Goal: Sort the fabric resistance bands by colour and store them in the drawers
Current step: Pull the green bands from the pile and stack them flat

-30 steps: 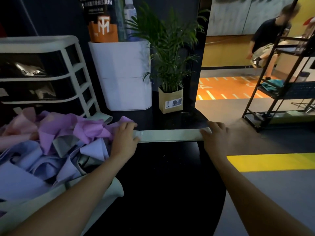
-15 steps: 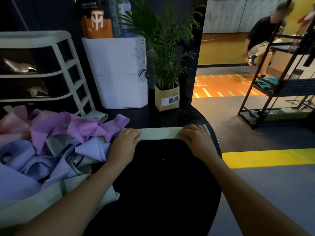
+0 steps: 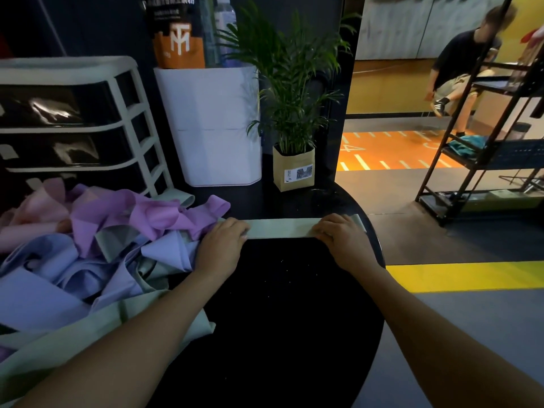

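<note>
A pale green band (image 3: 282, 228) lies flat and straight across the far part of the round black table (image 3: 282, 319). My left hand (image 3: 222, 241) holds its left end, fingers bent over the fabric. My right hand (image 3: 343, 235) presses on the band near its right end, and a short tip of the band shows beyond it. A loose pile of bands (image 3: 97, 248) in pink, purple, lilac and pale green covers the table's left side, touching my left hand. The white drawer unit (image 3: 73, 128) with dark drawers stands behind the pile, all drawers closed.
A white bin (image 3: 217, 128) and a potted plant (image 3: 293, 169) stand at the table's back. To the right, on the floor, is a black metal rack (image 3: 471, 160) with a person crouching behind it. A yellow floor stripe (image 3: 465, 275) runs past the table's edge.
My right hand has slid left along the green band, from its far right end to a spot short of it. My left hand has stayed on the left end.
</note>
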